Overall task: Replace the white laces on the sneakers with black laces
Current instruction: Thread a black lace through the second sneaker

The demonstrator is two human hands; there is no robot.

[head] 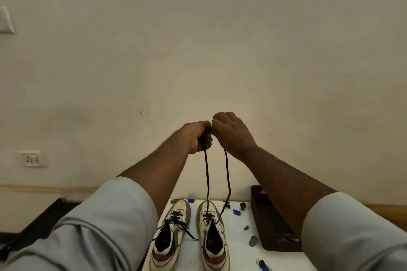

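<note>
On the white worktop (237, 255) the left sneaker (169, 235) stands already threaded with a black lace, its loose ends lying over the tongue. The right sneaker (212, 235) stands just beside it, partly laced. Its black lace (207, 178) rises in two strands to the raised hands. The left hand (197, 136) is closed in a fist around one strand. The right hand (231, 132), touching the left, pinches the other strand with curled fingers. A dark tray (271, 222) and small loose parts lie to the right of the sneakers.

Judged risk: uneven pull would leave the two ends mismatched in length. Excess upward tension may lift or tip the right sneaker, since nothing holds it down. A slipped pinch would drop one strand.
</note>
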